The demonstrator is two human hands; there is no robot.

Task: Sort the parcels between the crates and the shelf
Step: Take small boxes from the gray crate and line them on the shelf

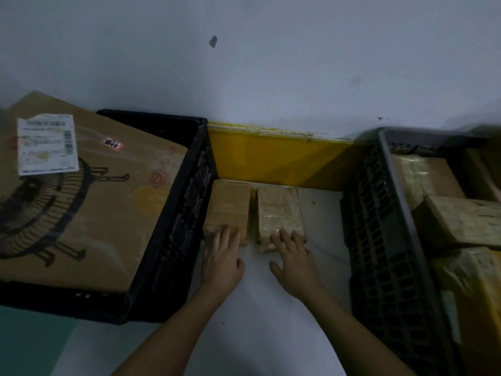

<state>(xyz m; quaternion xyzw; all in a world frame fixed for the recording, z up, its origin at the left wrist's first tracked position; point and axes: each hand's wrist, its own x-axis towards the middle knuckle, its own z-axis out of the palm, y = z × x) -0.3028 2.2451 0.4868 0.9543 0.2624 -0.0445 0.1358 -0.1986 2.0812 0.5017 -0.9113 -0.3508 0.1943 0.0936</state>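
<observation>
Two small taped cardboard parcels lie side by side on the white surface between two crates. My left hand (222, 260) rests flat with its fingertips on the near end of the left brown parcel (230, 204). My right hand (294, 260) lies the same way on the near end of the right parcel (279, 210), which is wrapped in clear tape. Neither hand grips its parcel. A black crate (173, 221) on the left holds a large printed carton (89, 191) with a white label. A grey crate (379, 226) on the right holds several taped parcels (458, 221).
A yellow panel (273, 156) stands against the pale wall behind the two parcels. The white surface (252, 321) runs toward me between the crates. A green patch of floor (35, 346) shows at the lower left.
</observation>
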